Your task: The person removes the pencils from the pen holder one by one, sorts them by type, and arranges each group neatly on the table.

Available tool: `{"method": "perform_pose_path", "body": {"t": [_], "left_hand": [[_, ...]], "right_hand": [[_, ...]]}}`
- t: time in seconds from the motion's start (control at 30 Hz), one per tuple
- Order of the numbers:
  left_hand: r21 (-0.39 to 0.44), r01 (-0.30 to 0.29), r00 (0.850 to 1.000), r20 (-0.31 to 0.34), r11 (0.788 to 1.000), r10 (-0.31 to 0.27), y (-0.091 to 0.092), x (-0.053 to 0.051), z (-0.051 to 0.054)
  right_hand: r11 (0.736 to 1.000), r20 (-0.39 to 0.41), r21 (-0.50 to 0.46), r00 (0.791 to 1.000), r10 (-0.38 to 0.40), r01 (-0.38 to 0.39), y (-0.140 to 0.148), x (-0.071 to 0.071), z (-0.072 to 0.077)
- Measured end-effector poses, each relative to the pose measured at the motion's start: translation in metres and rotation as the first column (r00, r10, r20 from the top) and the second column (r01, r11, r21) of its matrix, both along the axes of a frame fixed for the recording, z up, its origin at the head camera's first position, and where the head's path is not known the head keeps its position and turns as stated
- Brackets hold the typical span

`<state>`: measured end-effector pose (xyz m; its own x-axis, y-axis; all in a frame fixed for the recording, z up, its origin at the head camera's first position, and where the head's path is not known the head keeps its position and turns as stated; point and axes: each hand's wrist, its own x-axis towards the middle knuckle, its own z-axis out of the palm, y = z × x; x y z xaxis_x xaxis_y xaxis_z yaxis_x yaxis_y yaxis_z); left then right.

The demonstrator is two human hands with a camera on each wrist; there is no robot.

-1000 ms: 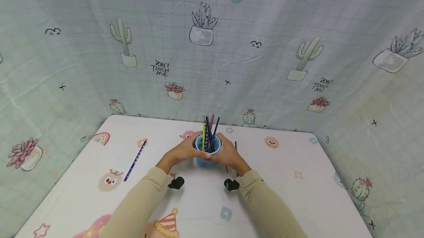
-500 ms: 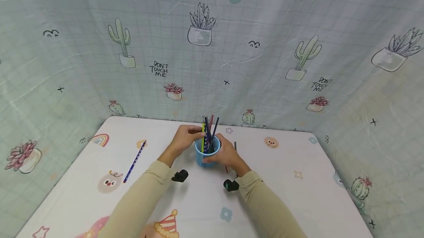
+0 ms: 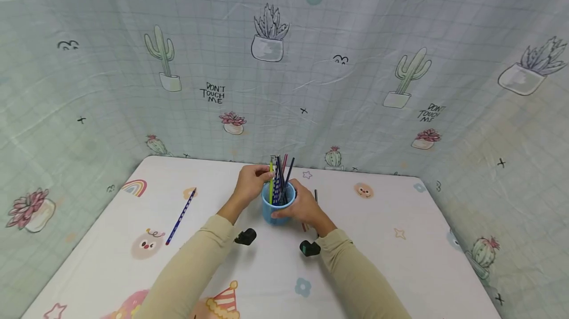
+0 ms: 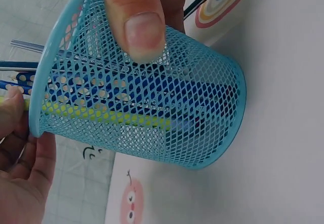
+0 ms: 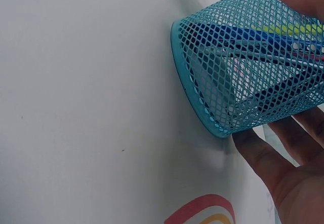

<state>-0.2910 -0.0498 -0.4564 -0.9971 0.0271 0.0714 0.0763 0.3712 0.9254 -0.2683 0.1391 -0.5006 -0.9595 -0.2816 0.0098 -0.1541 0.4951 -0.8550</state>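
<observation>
A light blue mesh pencil cup [image 3: 276, 214] stands on the table, bearing several pencils, mostly dark blue with light spots. My right hand [image 3: 304, 206] grips the cup's right side; in the left wrist view its thumb [image 4: 144, 31] presses the mesh. At the rim, my left hand [image 3: 250, 183] pinches a yellow-green pencil [image 3: 271, 188] between thumb and fingers. That pencil's lower part [image 4: 106, 115] shows through the mesh, inside the cup. In the right wrist view the right-hand fingers [image 5: 283, 155] lie along the cup's underside in that picture.
A blue spotted pencil [image 3: 181, 216] lies on the table to the left. Another dark pencil [image 3: 316, 195] lies just right of my right hand, partly hidden. Patterned cloth [image 3: 275, 87] hangs behind the table. Black wrist devices [image 3: 246, 237] sit under both forearms.
My left hand has let go of the cup's left side, risen to the rim and taken hold of the yellow-green pencil. The right hand stays on the cup.
</observation>
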Motion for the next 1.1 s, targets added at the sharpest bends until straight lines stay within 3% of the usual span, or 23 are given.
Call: {"method": "perform_pose_path", "body": {"t": [0.17, 0.43, 0.53, 0.67, 0.93, 1.1], "left_hand": [[0.052, -0.04, 0.999, -0.008, 0.998, 0.041, -0.001, 0.0, 0.005], [0.108, -0.059, 0.996, -0.059, 0.992, 0.065, -0.01, 0.002, 0.028], [0.089, -0.062, 0.996, -0.054, 0.994, 0.067, -0.014, 0.002, 0.035], [0.064, -0.056, 0.997, -0.048, 0.996, 0.059, -0.017, 0.001, 0.044], [0.152, -0.01, 0.998, -0.056, 0.988, 0.018, -0.026, -0.004, 0.062], [0.154, -0.009, 0.999, -0.036, 0.988, 0.015, -0.035, -0.005, 0.072]], "right_hand": [[1.0, 0.013, -0.01, 1.0, 0.012, -0.012, -0.003, 0.0, 0.0], [1.0, 0.012, -0.019, 1.0, 0.021, -0.021, -0.004, 0.0, 0.001], [1.0, 0.021, -0.016, 1.0, 0.014, -0.014, -0.005, 0.0, 0.0], [1.0, 0.02, -0.01, 1.0, -0.005, 0.005, -0.004, 0.001, -0.002], [1.0, 0.006, -0.006, 1.0, -0.012, 0.012, 0.001, 0.002, 0.0], [1.0, 0.01, -0.011, 1.0, -0.005, 0.005, 0.002, 0.002, 0.001]]}}
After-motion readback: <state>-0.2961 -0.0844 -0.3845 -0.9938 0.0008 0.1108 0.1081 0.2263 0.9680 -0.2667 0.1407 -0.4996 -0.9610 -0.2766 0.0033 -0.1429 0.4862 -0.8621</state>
